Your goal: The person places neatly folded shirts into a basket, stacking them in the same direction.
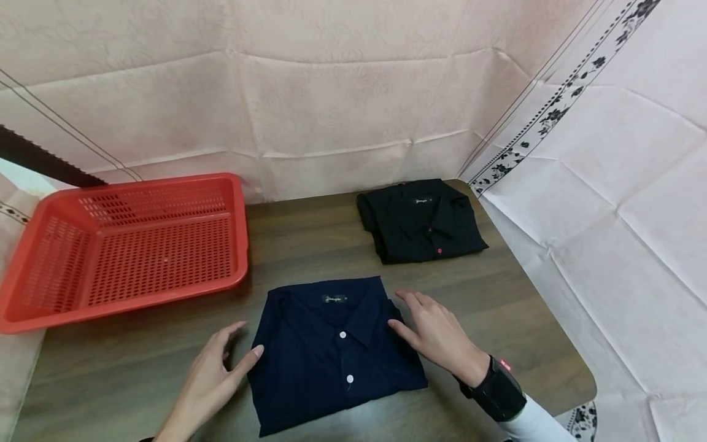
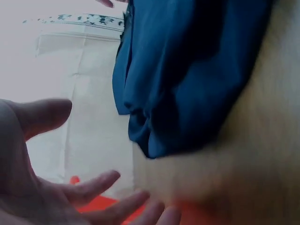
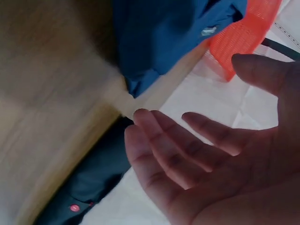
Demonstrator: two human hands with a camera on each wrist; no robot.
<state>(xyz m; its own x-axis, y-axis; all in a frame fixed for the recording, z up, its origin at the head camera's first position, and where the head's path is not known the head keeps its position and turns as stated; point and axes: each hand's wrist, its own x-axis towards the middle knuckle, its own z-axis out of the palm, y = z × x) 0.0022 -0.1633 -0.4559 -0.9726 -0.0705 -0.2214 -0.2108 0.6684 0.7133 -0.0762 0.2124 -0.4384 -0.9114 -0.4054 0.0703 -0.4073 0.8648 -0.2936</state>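
A folded navy shirt (image 1: 326, 356) with white buttons and a collar label lies flat on the table, collar pointing away. My left hand (image 1: 212, 374) is beside its left edge, thumb and fingers spread, the thumb tip close to the cloth. At the opposite edge my right hand (image 1: 436, 334) hovers by the shoulder, fingers extended. In the left wrist view a gap separates the fingers from the shirt (image 2: 187, 79). The right wrist view likewise shows the palm facing the shirt (image 3: 154, 37), with nothing held.
A red perforated plastic basket (image 1: 166, 291) stands at the table's left. Toward the back right lies a folded black shirt (image 1: 409, 224) with red buttons. A pale patterned cloth (image 1: 359, 110) hangs behind the wooden table (image 1: 309, 245), whose right edge slants toward the front corner.
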